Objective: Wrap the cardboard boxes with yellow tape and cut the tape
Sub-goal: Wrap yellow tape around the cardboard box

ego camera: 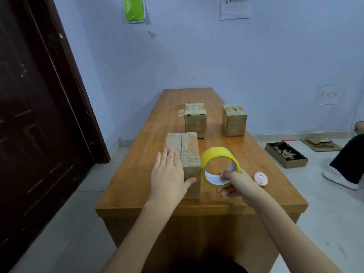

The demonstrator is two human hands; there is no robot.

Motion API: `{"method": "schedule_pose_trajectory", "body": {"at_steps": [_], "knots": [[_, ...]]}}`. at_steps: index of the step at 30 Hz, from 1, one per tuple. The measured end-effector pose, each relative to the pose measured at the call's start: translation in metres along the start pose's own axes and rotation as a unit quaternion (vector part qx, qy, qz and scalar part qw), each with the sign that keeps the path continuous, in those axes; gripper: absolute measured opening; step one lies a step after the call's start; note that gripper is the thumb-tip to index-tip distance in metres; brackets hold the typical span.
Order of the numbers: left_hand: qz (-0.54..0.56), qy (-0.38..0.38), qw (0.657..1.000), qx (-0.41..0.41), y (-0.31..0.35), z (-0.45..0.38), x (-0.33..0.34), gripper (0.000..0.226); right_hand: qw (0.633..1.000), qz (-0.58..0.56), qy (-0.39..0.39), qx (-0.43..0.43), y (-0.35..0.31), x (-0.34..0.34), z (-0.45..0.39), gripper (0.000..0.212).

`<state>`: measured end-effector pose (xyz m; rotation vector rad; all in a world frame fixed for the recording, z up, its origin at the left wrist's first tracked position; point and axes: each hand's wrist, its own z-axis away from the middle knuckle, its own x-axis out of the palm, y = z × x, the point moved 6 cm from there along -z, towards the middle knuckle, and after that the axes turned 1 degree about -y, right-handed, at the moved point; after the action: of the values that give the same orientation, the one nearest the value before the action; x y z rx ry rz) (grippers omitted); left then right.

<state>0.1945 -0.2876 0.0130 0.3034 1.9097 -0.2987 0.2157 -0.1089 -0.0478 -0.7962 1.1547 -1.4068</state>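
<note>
We start at 9 o'clock: a dark brown panelled door (35,115) fills that edge, matte and worn. High at 11 o'clock a glossy green bag (134,8) hangs on the pale blue wall.

Our left hand (169,174) lies flat on the near box (185,160), fingers straight and slightly apart along the left part of its top, thumb laid against the front face. This box is a rectangular block of rough brown cardboard, its top scuffed with torn tape residue. Its long axis runs away from us toward 12 o'clock. It sits near the front edge of the table (137,186), a long slab of glossy orange-brown wood.

Farther back, toward 12 o'clock, stand two smaller, squarer cardboard boxes: the middle box (195,121) and, well apart at about 1 o'clock, the far right box (234,120). Both carry old tape strips across their top flaps.

Just beside the near box, touching its right edge, stands the tape roll (220,166): a smooth yellow ring on edge with a white inner core, its hole facing us. Our right hand (236,184) pinches its lower rim, thumb inside the core, fingers curled beneath.

Near it at 3 o'clock lies a small pink oval gadget (260,179), smooth plastic. On the floor beyond sits a shallow cardboard tray (285,154) of scraps, and a person's dark trouser leg and white shoe (340,179).
</note>
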Motion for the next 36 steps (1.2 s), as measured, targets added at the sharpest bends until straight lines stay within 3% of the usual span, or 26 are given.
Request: {"method": "schedule_pose_trajectory", "body": {"at_steps": [2, 8, 13, 25, 30, 36], "knots": [[-0.03, 0.016, 0.999, 0.013, 0.006, -0.002, -0.005, 0.093, 0.999, 0.032, -0.004, -0.003, -0.007, -0.004, 0.003, 0.007], [0.062, 0.002, 0.988, 0.139, 0.03, -0.015, 0.004, 0.084, 0.996, 0.083, -0.015, -0.012, -0.016, -0.008, 0.005, 0.008], [0.083, 0.007, 0.987, 0.139, 0.027, -0.014, 0.004, 0.082, 0.997, 0.068, -0.02, 0.001, -0.005, -0.005, 0.005, 0.008], [0.1, 0.011, 0.986, 0.135, 0.024, -0.014, 0.003, 0.079, 0.984, 0.174, -0.008, -0.025, -0.028, -0.027, 0.0, 0.007], [0.098, -0.001, 0.986, 0.137, 0.024, -0.014, 0.004, 0.079, 0.985, 0.173, 0.028, -0.01, -0.004, -0.032, 0.001, 0.005], [0.106, -0.001, 0.986, 0.13, 0.02, -0.018, 0.006, 0.08, 0.985, 0.146, 0.063, -0.066, -0.005, -0.038, 0.003, 0.016]]}}
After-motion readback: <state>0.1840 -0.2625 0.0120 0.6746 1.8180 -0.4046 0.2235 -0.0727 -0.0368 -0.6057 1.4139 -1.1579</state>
